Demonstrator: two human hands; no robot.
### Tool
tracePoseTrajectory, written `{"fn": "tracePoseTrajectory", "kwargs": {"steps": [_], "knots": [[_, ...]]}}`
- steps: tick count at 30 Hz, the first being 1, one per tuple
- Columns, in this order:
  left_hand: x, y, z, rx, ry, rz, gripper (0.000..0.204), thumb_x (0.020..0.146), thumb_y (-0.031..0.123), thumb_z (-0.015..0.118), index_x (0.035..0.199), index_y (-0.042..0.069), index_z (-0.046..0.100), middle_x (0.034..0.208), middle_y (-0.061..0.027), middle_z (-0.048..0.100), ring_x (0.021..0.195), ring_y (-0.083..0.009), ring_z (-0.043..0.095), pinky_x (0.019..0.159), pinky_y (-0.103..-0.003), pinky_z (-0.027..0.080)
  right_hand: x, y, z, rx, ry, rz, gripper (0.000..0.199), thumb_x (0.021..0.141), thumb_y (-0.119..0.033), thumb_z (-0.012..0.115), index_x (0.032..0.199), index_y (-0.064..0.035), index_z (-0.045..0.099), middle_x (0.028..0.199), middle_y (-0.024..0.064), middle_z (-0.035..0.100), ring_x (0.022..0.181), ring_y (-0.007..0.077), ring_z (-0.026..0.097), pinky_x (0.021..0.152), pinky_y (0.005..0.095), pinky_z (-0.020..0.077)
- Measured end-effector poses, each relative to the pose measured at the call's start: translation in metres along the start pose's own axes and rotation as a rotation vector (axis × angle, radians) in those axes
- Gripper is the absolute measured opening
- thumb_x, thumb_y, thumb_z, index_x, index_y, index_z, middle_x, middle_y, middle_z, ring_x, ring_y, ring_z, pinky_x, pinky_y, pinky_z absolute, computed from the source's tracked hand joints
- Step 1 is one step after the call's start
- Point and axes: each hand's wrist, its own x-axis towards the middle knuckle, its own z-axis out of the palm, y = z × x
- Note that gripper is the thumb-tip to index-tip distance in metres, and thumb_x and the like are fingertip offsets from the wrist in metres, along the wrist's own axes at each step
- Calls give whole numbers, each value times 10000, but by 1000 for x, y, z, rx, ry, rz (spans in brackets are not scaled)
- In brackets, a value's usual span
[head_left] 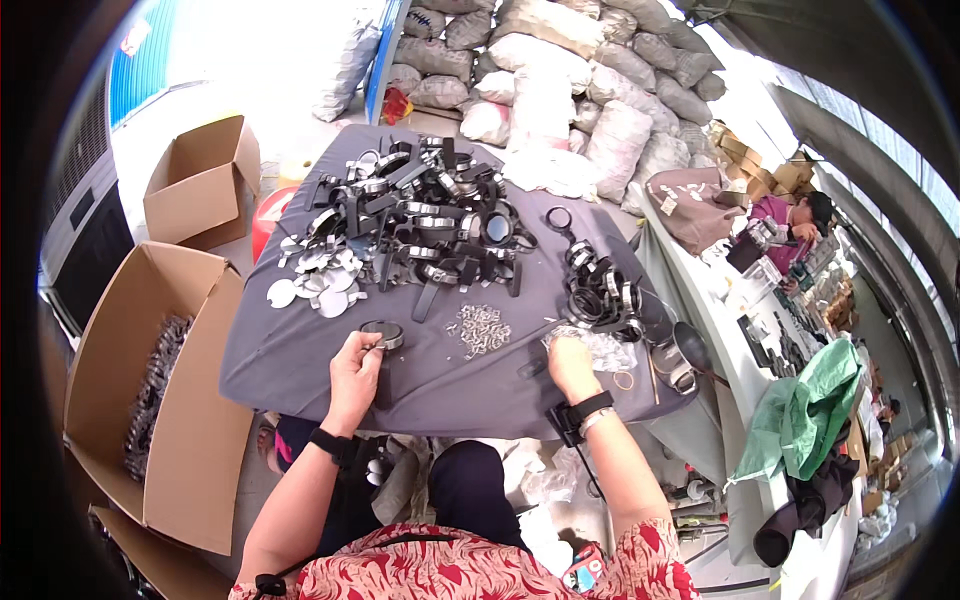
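Lap: red patterned shirt (440, 575) was closest to us, both our bare forearms coming up from the bottom edge.
Left hand: our left hand (355, 375) was curled shut on a round magnifier-type piece with a black handle (383, 340), pinning it on the grey cloth near the table's front edge.
Right hand: our right hand (570, 362) was down on a clear plastic bag of small parts (600, 348), fingers bent into it. Couldn't tell whether it had actually pinched anything.
Wrists: black band on each one.
Between the hands: little heap of small silver metal bits (482, 328) sat on the cloth, apart from both hands.
Far side of table: big pile of black handled frames (430, 225), with loose round silver discs (315, 280) spread at its left.
Right side: stack of black rings (600, 290) just beyond the bag.
Table: grey cloth-covered table (290, 350).
Our left: open cardboard box (190, 420) on the floor with dark parts inside, another one behind it.
Background: stuffed sacks (590, 70) piled up, and another person (800, 220) working well off to the right.
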Motion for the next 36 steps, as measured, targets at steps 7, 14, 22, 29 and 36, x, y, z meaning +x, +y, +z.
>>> {"fn": "tracePoseTrajectory", "kwargs": {"steps": [7,14,22,29,36], "knots": [[-3,20,3,72,-53,-21,99,898,-4,537,990,9,571,666,78,449,592,-2,336,514,-182,269,7,-7,-4,-68,34,-10,96,700,-60,597,645,-76,675,677,132,661,681,280,673,621,378,542],[-1,19,7,30,-49,0,104,898,-6,532,990,13,575,657,78,451,585,-1,338,509,-185,268,16,-12,-5,-143,-75,-46,106,712,-63,610,668,-90,703,709,120,682,699,257,686,633,350,553],[-3,12,-2,5,-30,-61,110,894,5,536,993,23,582,645,67,471,580,-1,349,499,-191,284,15,4,5,-109,-149,-78,119,740,-76,577,724,-39,689,762,169,678,721,300,683,651,391,550],[-1,31,16,105,-76,-57,125,906,30,533,1024,11,570,744,42,543,655,-11,428,550,-192,348,18,-37,-34,401,52,-12,76,723,-12,589,758,32,538,664,196,605,618,338,627,566,425,491],[-3,33,4,143,-63,-107,113,905,29,535,1008,26,580,694,59,556,612,9,422,519,-185,336,23,-152,-47,1048,-56,-158,90,731,24,589,774,5,512,675,120,572,545,215,566,527,327,458]]}}
